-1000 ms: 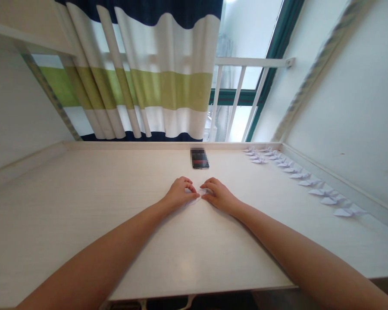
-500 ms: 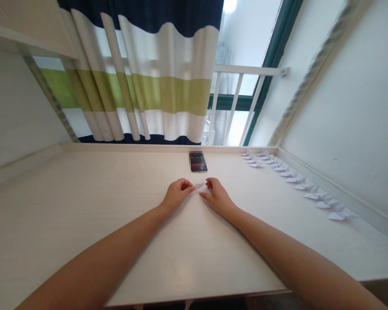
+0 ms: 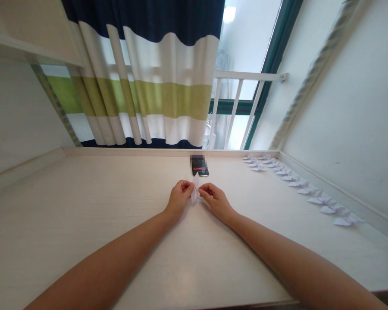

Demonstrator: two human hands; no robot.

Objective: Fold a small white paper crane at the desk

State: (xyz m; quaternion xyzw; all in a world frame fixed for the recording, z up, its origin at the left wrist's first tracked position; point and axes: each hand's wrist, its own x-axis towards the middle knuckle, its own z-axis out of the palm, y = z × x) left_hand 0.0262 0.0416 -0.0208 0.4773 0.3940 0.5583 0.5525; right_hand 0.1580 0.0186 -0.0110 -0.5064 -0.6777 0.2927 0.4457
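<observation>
left hand (image 3: 179,197) pinches a folded paper (image 3: 196,179) above the table (image 3: 100,215), just this side of the phone (image 3: 198,165). right hand (image 3: 217,202), fingertips drawn narrow at the paper's other edge; cannot tell if it grips. paper birds (image 3: 317,201) line the right side.

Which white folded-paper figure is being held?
The pointed white folded-paper figure pinched in the left hand; the other white paper figures lie untouched, farther right.

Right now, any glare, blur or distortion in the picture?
Head view: bright spot on the window, faint sheen on the table, phone partly pixelated, creases in the paper too fine to read, right wall slanting as through a wide lens.
</observation>
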